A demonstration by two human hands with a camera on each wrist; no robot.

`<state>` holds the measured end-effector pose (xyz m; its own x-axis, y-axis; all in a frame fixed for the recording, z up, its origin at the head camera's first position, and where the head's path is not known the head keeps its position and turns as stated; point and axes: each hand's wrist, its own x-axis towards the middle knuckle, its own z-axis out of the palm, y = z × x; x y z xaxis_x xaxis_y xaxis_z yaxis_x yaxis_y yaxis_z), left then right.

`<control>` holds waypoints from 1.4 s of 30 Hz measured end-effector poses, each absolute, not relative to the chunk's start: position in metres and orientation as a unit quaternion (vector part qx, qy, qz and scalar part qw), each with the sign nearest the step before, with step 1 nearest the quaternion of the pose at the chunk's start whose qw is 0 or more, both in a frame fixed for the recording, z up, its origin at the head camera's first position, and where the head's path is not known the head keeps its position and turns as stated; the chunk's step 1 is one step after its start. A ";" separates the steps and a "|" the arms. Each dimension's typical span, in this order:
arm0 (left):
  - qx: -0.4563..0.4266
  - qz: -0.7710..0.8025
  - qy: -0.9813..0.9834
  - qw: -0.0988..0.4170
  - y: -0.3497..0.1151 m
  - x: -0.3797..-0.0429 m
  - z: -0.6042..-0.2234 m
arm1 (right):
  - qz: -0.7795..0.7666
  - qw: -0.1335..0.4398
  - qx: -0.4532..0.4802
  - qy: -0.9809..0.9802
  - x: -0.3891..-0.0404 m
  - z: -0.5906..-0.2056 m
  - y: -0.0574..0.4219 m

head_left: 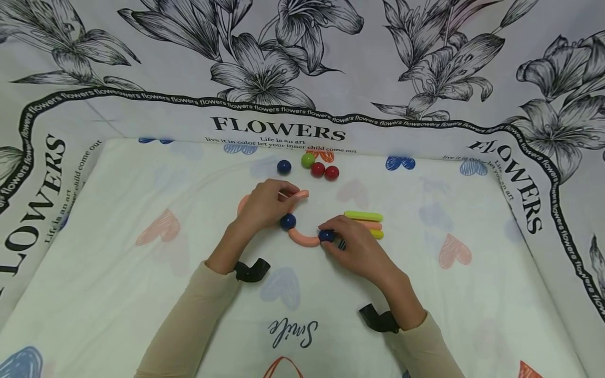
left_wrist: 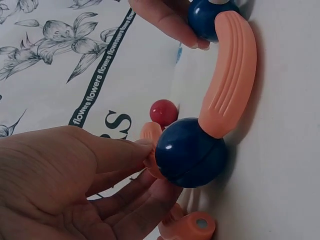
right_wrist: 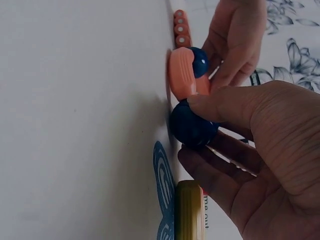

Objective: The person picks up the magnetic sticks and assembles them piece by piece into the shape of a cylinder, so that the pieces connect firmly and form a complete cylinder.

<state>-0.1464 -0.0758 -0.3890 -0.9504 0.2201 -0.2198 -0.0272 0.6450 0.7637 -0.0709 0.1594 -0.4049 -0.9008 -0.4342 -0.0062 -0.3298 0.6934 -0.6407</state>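
The curved orange stick is on the white heart-print cloth, in front of the person, with one end touching a blue ball and the other end touching a second blue ball. The left hand pinches another orange stick right by the first ball, and the right hand holds the second ball with its thumb and fingers. A lime stick and a yellow stick lie near the right hand, and two red balls sit beside a green ball farther back.
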 end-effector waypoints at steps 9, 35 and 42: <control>0.073 0.348 0.922 0.153 -0.072 -0.143 -0.385 | -0.327 0.070 -0.214 0.918 -0.072 -0.407 0.161; 0.084 0.316 0.931 0.164 -0.066 -0.137 -0.383 | -0.327 0.061 -0.208 0.920 -0.073 -0.406 0.163; 0.090 0.319 0.931 0.155 -0.066 -0.138 -0.384 | -0.326 0.061 -0.209 0.920 -0.073 -0.406 0.164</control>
<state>-0.1375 -0.0660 -0.3836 -0.9359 0.2669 -0.2301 0.0699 0.7805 0.6212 -0.0732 0.1638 -0.4057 -0.9055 -0.4237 0.0232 -0.3439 0.7007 -0.6251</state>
